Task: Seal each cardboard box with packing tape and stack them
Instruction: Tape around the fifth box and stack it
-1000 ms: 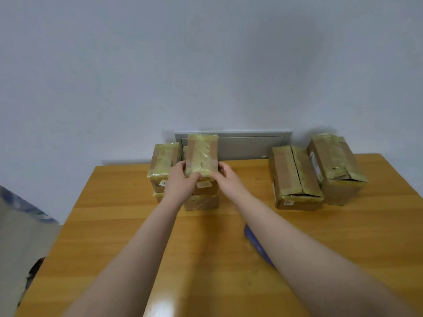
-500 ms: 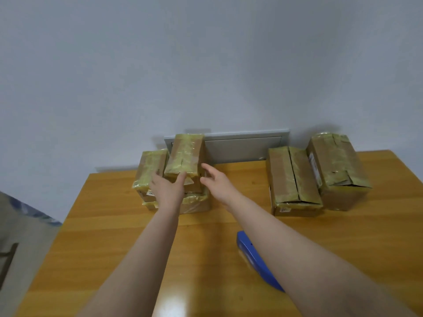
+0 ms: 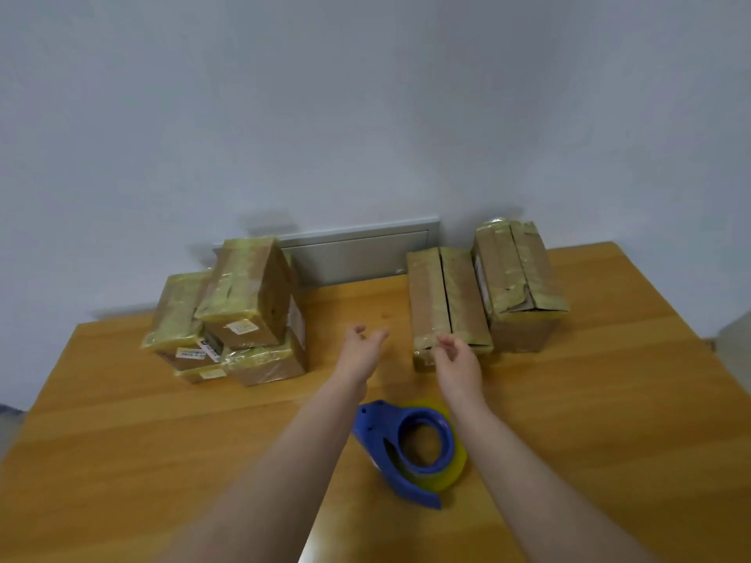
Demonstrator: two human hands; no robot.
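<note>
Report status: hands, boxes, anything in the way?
Left hand and right hand open, empty. Stack stands left; unstacked box by right hand, another box beside it. Tape dispenser between forearms, not blocking.

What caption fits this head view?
The left hand and right hand hover empty near a brown cardboard box; taped cardboard boxes stacked at left, a blue tape dispenser lies on the wooden table.

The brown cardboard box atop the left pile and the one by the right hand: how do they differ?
The brown cardboard box atop the left pile rests on other boxes; the brown cardboard box by the right hand stands on the wooden table. Yellowish tape covers much of the pile box's top; the table box shows a dark seam between its flaps. Both are long brown cardboard.
</note>
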